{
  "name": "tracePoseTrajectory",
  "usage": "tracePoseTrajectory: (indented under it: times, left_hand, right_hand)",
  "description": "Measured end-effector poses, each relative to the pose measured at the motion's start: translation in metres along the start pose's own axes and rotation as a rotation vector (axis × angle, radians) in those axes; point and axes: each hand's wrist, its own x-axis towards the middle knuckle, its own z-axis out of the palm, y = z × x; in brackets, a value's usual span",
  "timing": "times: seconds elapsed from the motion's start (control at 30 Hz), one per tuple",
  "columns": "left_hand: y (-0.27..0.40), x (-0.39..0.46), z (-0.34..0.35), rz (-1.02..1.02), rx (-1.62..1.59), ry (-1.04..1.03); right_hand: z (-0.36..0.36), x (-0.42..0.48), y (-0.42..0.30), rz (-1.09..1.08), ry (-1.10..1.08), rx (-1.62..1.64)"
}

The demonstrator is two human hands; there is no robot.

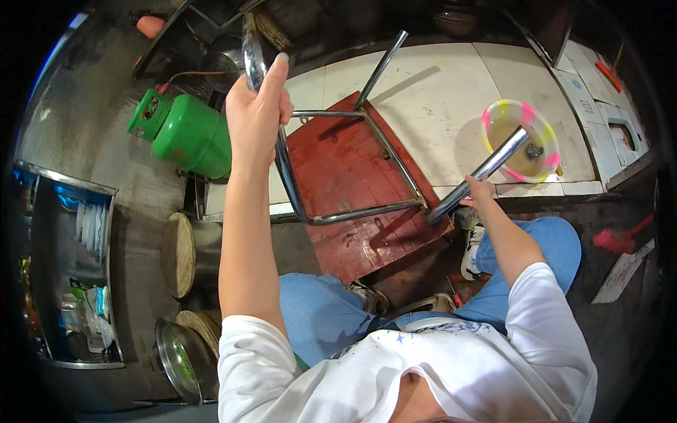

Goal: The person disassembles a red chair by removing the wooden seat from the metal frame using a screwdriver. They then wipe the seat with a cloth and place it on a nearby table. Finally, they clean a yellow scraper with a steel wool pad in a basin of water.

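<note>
A low table or stool lies upside down before me, its red wooden top (338, 169) flat and its chrome tube frame (365, 210) facing up. My left hand (259, 113) is wrapped around a chrome leg (254, 55) at the left, thumb along the tube. On the right, my right hand (480, 191) holds another chrome leg (500, 150) about midway, with the fingers partly hidden behind it. A third leg (382, 69) sticks up at the far side, untouched. Rust shows at some of the frame's joints.
A plastic basin (489, 124) of murky water holds a dark scrubber (534, 152). A green gas cylinder (193, 135) stands left, near round wooden boards (179, 255) and a metal bowl (163, 349). A red-handled screwdriver (456, 299) lies between my feet; a red brush (613, 240) is at right.
</note>
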Motion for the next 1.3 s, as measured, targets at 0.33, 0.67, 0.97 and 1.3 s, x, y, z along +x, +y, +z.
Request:
tracePoseTrajectory:
  times: [0.33, 0.67, 0.97, 1.3]
  left_hand:
    - [0.023, 0.036, 0.068, -0.063, 0.102, -0.146]
    - [0.030, 0.042, 0.098, -0.023, 0.232, -0.296]
    - [0.036, 0.048, 0.113, -0.086, 0.141, -0.377]
    - [0.045, 0.045, 0.115, -0.057, -0.017, -0.426]
  right_hand:
    - [-0.006, 0.012, 0.003, -0.044, -0.019, -0.649]
    - [0.074, -0.130, -0.005, -1.083, -0.584, -1.042]
    - [0.133, -0.161, 0.008, -1.033, -0.772, -0.740]
    - [0.150, -0.180, -0.004, -1.020, -0.798, -0.804]
